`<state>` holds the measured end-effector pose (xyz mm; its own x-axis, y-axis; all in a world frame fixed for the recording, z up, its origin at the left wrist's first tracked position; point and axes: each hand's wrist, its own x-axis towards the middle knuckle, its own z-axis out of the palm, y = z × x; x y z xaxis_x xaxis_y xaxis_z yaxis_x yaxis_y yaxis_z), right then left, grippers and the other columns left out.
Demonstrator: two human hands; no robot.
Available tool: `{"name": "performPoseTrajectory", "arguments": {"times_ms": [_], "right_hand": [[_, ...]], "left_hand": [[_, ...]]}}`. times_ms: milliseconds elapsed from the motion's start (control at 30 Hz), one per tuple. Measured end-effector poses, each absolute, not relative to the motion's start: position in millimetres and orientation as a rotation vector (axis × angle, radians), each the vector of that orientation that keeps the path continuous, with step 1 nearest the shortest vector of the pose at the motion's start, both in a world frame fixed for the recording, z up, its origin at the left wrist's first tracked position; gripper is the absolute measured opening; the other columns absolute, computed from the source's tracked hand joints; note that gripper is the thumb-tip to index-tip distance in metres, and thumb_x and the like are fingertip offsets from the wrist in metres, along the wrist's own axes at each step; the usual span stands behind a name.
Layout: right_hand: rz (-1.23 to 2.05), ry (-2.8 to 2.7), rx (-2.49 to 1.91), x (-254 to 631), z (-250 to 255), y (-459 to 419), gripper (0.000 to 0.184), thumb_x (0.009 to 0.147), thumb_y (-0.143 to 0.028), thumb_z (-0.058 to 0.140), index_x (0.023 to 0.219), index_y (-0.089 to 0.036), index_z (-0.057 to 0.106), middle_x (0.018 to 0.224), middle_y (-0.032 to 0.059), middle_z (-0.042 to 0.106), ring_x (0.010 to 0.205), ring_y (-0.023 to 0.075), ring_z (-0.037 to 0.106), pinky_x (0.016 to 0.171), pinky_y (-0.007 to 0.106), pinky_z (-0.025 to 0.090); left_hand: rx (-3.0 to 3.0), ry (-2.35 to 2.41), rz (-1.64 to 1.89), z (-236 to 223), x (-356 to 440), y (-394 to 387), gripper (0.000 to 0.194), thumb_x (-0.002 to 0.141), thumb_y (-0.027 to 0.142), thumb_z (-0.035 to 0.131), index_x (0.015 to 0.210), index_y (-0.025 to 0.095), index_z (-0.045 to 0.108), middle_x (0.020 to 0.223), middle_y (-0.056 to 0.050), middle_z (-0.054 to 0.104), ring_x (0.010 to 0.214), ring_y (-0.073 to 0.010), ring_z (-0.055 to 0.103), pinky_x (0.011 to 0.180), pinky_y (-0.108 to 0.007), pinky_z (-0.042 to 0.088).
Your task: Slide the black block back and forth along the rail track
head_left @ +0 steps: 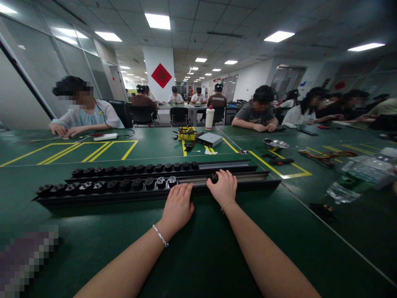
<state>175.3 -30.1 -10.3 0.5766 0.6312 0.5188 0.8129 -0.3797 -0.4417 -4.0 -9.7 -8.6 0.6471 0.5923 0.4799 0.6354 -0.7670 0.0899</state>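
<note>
A long black rail point(118, 201) lies across the green table, with a row of black socket modules point(125, 185) filling its left and middle part. My left hand point(177, 207) is at the rail's near edge beside the last modules, fingers over the edge and thumb on the near side. Between the thumb and fingers of my right hand point(225, 186) is a small black module point(214, 178), over the rail's right part, where the bare channel shows. The module is partly hidden by my fingers. Behind lies a second rail point(228, 164) with a similar row of modules.
Farther back are a yellow box with black cables point(186, 133), a grey box point(209, 140) and a white bottle point(210, 118). On the right are a metal bowl point(276, 144), a plastic water bottle point(356, 178) and colored wires point(328, 155). Several people sit around the tables.
</note>
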Motion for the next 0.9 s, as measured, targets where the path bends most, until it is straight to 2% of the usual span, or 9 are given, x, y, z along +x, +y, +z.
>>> {"name": "performPoseTrajectory", "arguments": {"times_ms": [433, 667, 900], "right_hand": [[-0.328, -1.154, -2.129, 177.1, -10.1, -29.7, 0.039, 0.073, -0.036, 0.049, 0.103, -0.016, 0.065, 0.117, 0.0096, 0.063, 0.121, 0.0262, 0.044, 0.108, 0.045, 0.017], [-0.323, -1.151, -2.122, 179.0, -8.6, -30.4, 0.036, 0.073, -0.034, 0.049, 0.1, -0.017, 0.066, 0.115, 0.0085, 0.065, 0.118, 0.0257, 0.047, 0.106, 0.043, 0.021], [-0.304, -1.157, -2.155, 181.5, -7.9, -31.6, 0.038, 0.075, -0.038, 0.049, 0.103, -0.02, 0.067, 0.119, 0.0076, 0.062, 0.121, 0.0259, 0.043, 0.107, 0.045, 0.019]], "left_hand": [[-2.775, -1.028, -0.77, -10.0, -3.9, -9.4, 0.055, 0.076, 0.02, 0.052, 0.13, 0.016, 0.044, 0.124, -0.01, 0.055, 0.117, -0.0252, 0.047, 0.105, -0.043, 0.032], [-2.779, -1.036, -0.758, -8.6, -3.9, -10.1, 0.054, 0.076, 0.02, 0.051, 0.13, 0.017, 0.045, 0.124, -0.011, 0.056, 0.116, -0.0262, 0.048, 0.105, -0.044, 0.033], [-2.778, -1.041, -0.763, -9.2, -3.7, -9.9, 0.054, 0.076, 0.02, 0.051, 0.13, 0.018, 0.045, 0.124, -0.01, 0.055, 0.117, -0.0262, 0.047, 0.105, -0.044, 0.033]]}}
